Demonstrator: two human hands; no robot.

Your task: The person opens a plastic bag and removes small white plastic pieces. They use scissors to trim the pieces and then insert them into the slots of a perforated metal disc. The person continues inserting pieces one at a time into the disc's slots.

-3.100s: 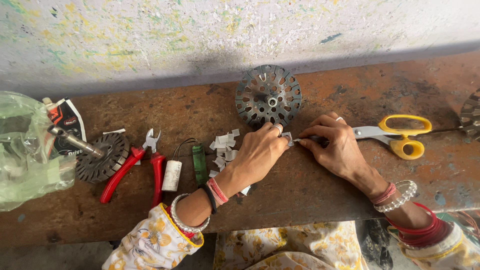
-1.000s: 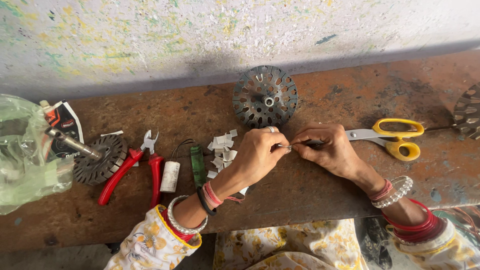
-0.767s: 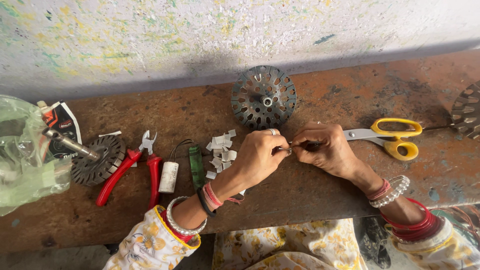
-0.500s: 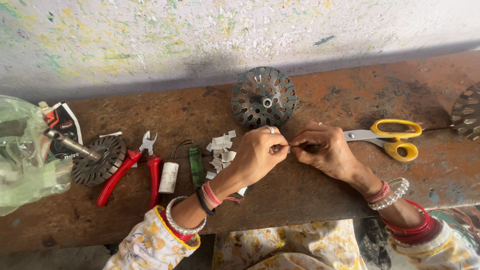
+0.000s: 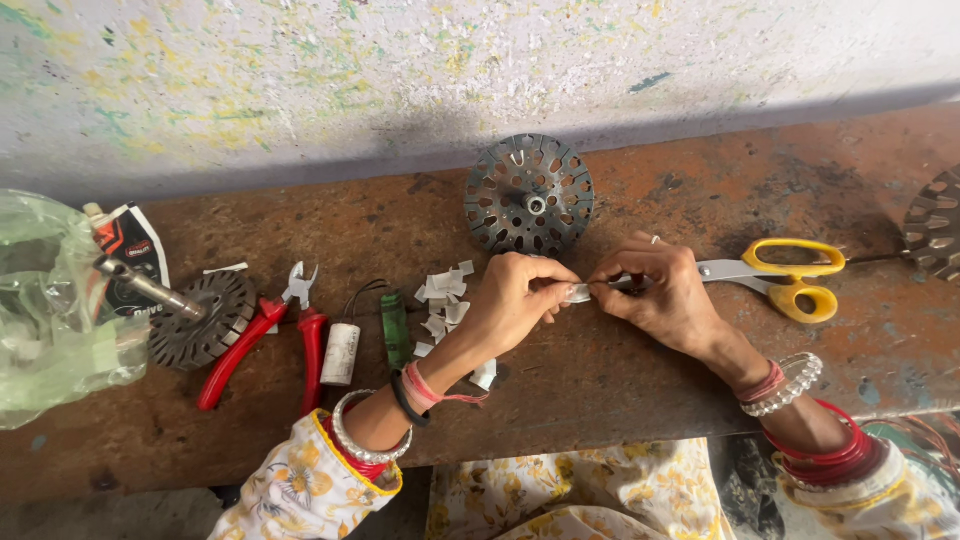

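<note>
My left hand (image 5: 512, 300) and my right hand (image 5: 660, 296) meet above the rusty brown bench (image 5: 620, 390), fingertips pinching a small white paper strip (image 5: 577, 293) between them. Just behind the hands lies a round slotted metal stator disc (image 5: 529, 194) with a centre hole. A heap of small white paper pieces (image 5: 443, 300) lies left of my left hand. Yellow-handled scissors (image 5: 790, 275) rest right behind my right hand, blades partly hidden by it.
Red-handled pliers (image 5: 262, 335), a white cylinder capacitor (image 5: 341, 353) and a green stick (image 5: 396, 329) lie at left. A second slotted disc with a shaft (image 5: 200, 318) sits by a clear plastic bag (image 5: 45, 310). Another disc (image 5: 935, 222) shows at the right edge. A speckled wall (image 5: 400, 70) stands behind.
Three seconds ago both hands rested low on the bench by the paper heap; now they are lifted together, pinching the strip. Over the last second they hardly moved.
</note>
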